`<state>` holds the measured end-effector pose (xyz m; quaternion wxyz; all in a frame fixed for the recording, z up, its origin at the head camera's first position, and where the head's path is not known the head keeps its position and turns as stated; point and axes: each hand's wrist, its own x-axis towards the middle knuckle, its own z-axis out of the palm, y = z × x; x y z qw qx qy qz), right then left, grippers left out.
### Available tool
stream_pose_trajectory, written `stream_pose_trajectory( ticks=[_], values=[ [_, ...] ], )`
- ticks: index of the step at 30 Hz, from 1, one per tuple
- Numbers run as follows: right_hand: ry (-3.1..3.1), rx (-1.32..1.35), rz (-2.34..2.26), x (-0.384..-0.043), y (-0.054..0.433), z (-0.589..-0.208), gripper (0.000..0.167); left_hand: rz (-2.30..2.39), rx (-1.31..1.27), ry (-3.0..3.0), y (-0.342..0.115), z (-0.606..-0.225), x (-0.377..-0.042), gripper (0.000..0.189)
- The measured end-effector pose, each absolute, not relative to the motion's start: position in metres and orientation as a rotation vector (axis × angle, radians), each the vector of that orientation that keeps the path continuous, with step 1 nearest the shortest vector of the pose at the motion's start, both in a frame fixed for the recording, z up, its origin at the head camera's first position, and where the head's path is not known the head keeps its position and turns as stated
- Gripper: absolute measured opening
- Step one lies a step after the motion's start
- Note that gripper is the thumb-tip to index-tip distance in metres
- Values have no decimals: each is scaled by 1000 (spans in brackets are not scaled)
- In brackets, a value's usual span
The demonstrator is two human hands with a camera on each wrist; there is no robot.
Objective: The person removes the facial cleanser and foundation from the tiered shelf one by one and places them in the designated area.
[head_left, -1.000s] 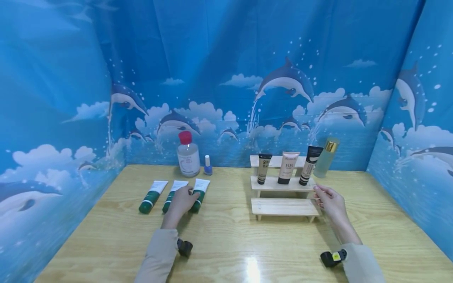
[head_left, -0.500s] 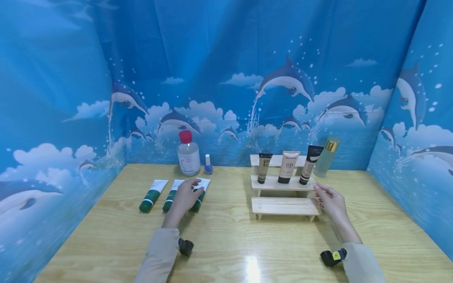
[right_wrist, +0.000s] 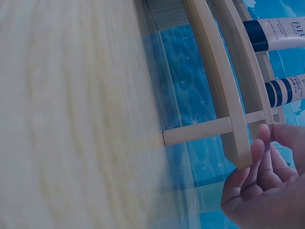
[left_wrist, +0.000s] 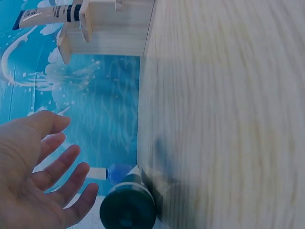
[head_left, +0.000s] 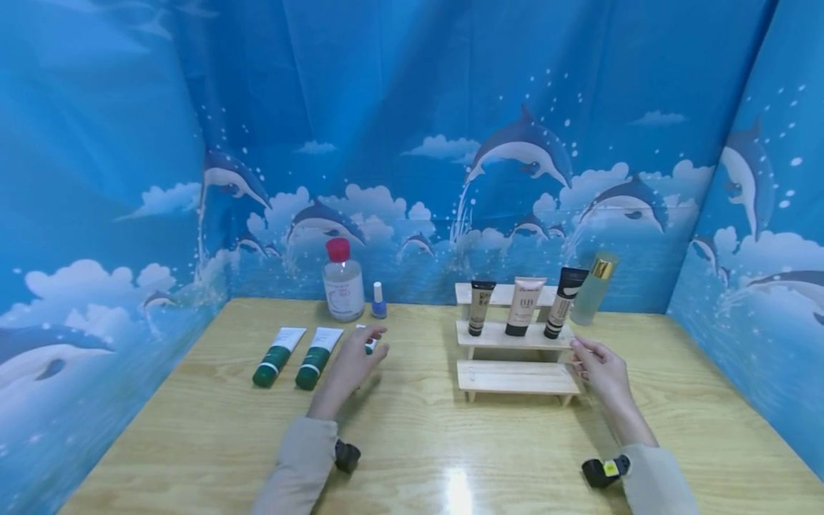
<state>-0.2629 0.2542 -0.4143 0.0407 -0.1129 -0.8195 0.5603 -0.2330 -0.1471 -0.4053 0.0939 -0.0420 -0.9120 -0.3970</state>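
My left hand (head_left: pixel 350 365) is over the rightmost green-and-white squeeze tube (head_left: pixel 370 347), hiding most of it. In the left wrist view its fingers (left_wrist: pixel 71 167) are spread and loosely bent beside the tube's dark green cap (left_wrist: pixel 127 210), holding nothing. Two similar tubes, a middle one (head_left: pixel 319 357) and a left one (head_left: pixel 280 357), lie on the table to its left. On the right, my right hand (head_left: pixel 604 368) pinches the right end of a shelf on a stepped wooden rack (head_left: pixel 515 378). A gold tube (head_left: pixel 479 307), a pink BB cream tube (head_left: pixel 524 306) and a black-topped tube (head_left: pixel 564 304) stand on the rack's middle step.
A clear bottle with a red cap (head_left: pixel 344 286) and a blue nail polish bottle (head_left: pixel 378 302) stand at the back left. A gold-capped pale bottle (head_left: pixel 592 293) stands behind the rack's right side. Blue dolphin-print curtains (head_left: pixel 412 143) enclose the wooden table (head_left: pixel 412 436).
My left hand has shifted right from between the middle and right green tubes, uncovering the middle one and covering the right one. My right hand stays on the rack.
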Motion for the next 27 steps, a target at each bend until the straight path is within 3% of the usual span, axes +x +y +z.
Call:
stream_pose_trajectory(
  ticks=[27],
  values=[
    [-2490,-343,1748,-262,254,-415,55,-1232,-368,-2636,-92,-389,-241,37]
  ],
)
